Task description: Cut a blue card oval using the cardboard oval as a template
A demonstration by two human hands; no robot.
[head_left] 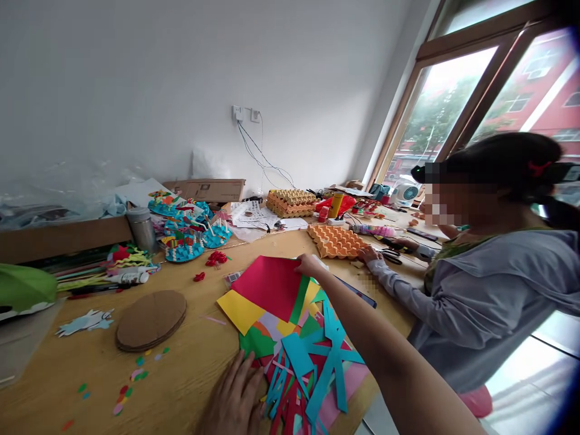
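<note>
My right hand (310, 266) pinches the upper right corner of a red sheet (267, 284), with a strip of green paper along that sheet's right side. Beneath lies a yellow sheet (240, 311) among a pile of coloured paper scraps. My left hand (238, 393) rests palm down at the pile's lower left, its fingers spread beside a green piece (256, 342). Blue strips (333, 350) and thin red strips cover the pile's lower right part.
Round cardboard discs (151, 319) lie at the left, near small paper dots (123, 399). An orange egg tray (335, 241) stands behind the pile. A person (489, 290) sits at the right, one hand beside that tray. Blue crafts (183, 248) stand at the back left.
</note>
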